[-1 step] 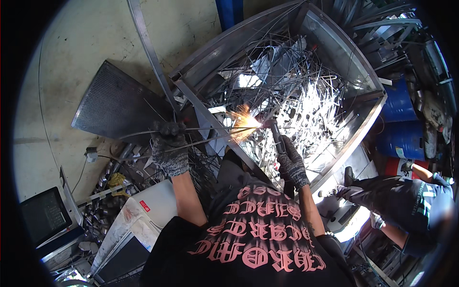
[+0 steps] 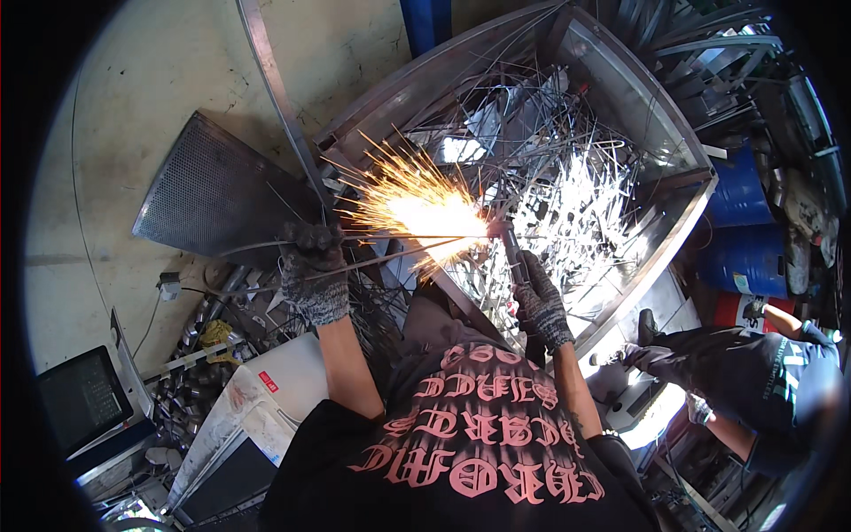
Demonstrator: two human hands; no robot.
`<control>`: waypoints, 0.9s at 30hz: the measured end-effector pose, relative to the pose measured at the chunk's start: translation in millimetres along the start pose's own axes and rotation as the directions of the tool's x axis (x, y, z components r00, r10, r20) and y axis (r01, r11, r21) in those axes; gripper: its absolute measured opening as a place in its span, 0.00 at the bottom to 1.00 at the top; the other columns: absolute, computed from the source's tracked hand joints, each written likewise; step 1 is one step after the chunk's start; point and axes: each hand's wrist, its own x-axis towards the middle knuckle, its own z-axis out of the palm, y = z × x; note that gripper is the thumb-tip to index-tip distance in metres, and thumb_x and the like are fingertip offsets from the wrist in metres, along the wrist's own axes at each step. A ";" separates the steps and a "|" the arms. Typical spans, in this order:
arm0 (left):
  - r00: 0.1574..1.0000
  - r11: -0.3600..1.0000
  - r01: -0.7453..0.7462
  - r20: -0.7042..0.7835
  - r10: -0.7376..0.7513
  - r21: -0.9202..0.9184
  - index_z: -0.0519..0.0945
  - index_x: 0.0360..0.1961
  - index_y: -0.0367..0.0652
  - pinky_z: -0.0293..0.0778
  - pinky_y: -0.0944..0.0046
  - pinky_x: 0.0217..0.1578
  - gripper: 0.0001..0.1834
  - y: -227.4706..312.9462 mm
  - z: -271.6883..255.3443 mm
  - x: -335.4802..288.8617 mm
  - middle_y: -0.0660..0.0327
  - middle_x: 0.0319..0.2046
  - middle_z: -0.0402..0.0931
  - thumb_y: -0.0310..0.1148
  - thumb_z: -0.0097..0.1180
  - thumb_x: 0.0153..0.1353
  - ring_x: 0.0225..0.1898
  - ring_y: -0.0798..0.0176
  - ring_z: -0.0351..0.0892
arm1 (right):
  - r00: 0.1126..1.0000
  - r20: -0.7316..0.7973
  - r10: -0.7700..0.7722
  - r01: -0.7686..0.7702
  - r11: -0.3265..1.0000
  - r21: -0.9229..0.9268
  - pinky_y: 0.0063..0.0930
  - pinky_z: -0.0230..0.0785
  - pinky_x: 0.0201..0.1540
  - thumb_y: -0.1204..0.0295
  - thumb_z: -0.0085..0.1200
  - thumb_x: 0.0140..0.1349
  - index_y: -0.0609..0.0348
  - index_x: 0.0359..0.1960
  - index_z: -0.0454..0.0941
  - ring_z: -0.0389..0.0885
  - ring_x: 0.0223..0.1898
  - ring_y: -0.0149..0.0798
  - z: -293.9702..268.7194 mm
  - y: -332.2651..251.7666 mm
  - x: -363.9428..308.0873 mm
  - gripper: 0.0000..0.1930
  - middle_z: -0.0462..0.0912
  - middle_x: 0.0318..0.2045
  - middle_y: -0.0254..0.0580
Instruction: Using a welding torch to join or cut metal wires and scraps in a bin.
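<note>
Gloved left hand (image 2: 315,277) clamped on thin metal rods (image 2: 368,237) left of centre, right hand (image 2: 542,309) wrapped round a dark tool (image 2: 512,255) near mid-frame, crazy bright sparks (image 2: 417,217) by its tip, scrap-filled bin (image 2: 612,84) up top.

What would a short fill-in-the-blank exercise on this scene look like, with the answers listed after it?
1. The left hand and right hand both wear ____.
2. The dark handheld tool is in the person's ____ hand.
3. Streaking orange ____ spray from near the tool's head.
4. In the picture, the perforated panel is to the ____ of the scrap-filled metal bin.

Missing words: gloves; right; sparks; left.
</note>
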 end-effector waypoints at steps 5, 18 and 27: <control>0.993 0.994 0.070 0.103 -0.062 -0.078 0.79 0.44 0.50 0.71 0.45 0.51 0.11 -2.6 -20.7 22.9 0.66 0.29 0.67 0.43 0.51 0.69 0.34 0.60 0.67 | 0.998 -0.025 -0.062 0.059 0.992 -0.108 0.21 0.66 0.23 0.73 0.52 0.69 0.42 0.73 0.61 0.68 0.22 0.21 4.2 2.0 7.9 0.31 0.80 0.42 0.30; 0.967 0.996 0.071 0.249 -0.054 -0.060 0.73 0.55 0.45 0.62 0.44 0.61 0.29 -11.5 22.9 9.4 0.62 0.37 0.66 0.35 0.65 0.49 0.43 0.56 0.68 | 0.983 -0.061 -0.172 0.122 0.869 -0.479 0.37 0.70 0.60 0.73 0.50 0.67 0.43 0.73 0.59 0.79 0.59 0.48 0.0 4.8 21.7 0.31 0.78 0.59 0.52; 0.996 0.974 -0.090 0.015 0.088 0.207 0.67 0.66 0.46 0.60 0.37 0.66 0.27 15.1 -32.9 -12.1 0.49 0.64 0.68 0.38 0.50 0.67 0.64 0.47 0.69 | 0.975 -0.138 -0.174 0.130 0.951 -0.280 0.28 0.69 0.29 0.72 0.51 0.69 0.35 0.74 0.59 0.70 0.24 0.27 -2.6 3.8 5.6 0.32 0.82 0.44 0.40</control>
